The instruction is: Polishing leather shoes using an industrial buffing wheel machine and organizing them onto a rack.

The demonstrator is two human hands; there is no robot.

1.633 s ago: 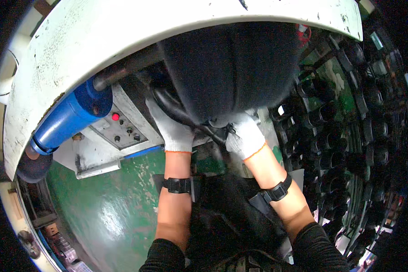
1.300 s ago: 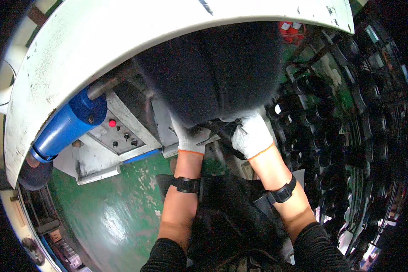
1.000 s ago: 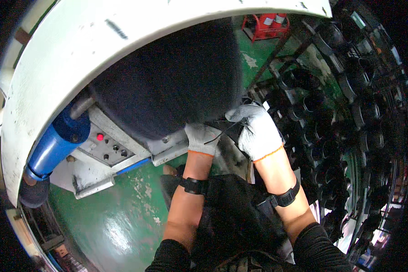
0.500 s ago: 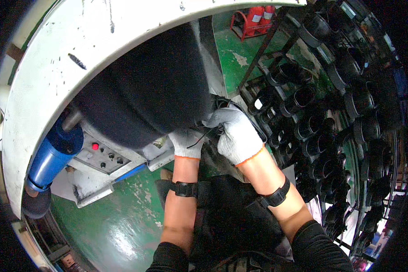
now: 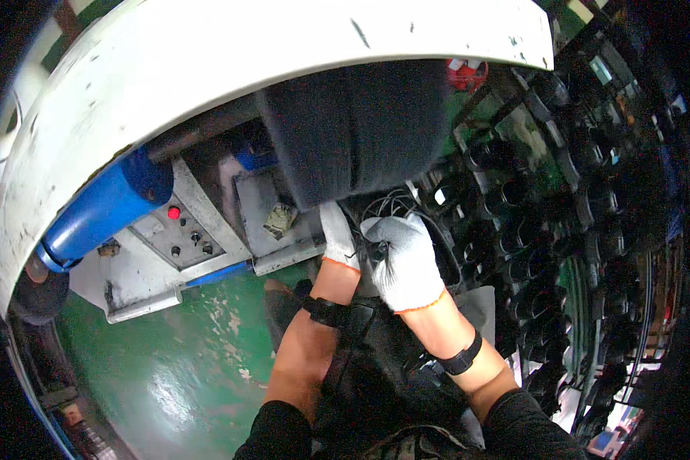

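Note:
A big dark, fuzzy-surfaced roll [image 5: 353, 130] hangs under a white curved machine guard [image 5: 284, 54]. My left hand [image 5: 337, 234], in a white glove, reaches up against the roll's lower edge, and its fingertips are hidden behind the roll. Just to its right, my gloved right hand [image 5: 402, 261] is closed in a fist around a tuft of thin black strands [image 5: 379, 249] that loop up toward the roll. Both wrists carry black straps. A dark apron covers my lap below the hands.
A blue cylinder [image 5: 103, 207] and a grey control panel with a red button [image 5: 175, 212] sit on the left. Racks of black ring-shaped parts [image 5: 575, 230] fill the right side. A red crate [image 5: 468, 73] stands beyond the roll. Below left is a green painted floor [image 5: 169, 360].
The view has swung, so the roll now sits higher and more central. My right hand has dropped a little below the roll, fist closed on the strands; my left hand stays at the roll's lower edge.

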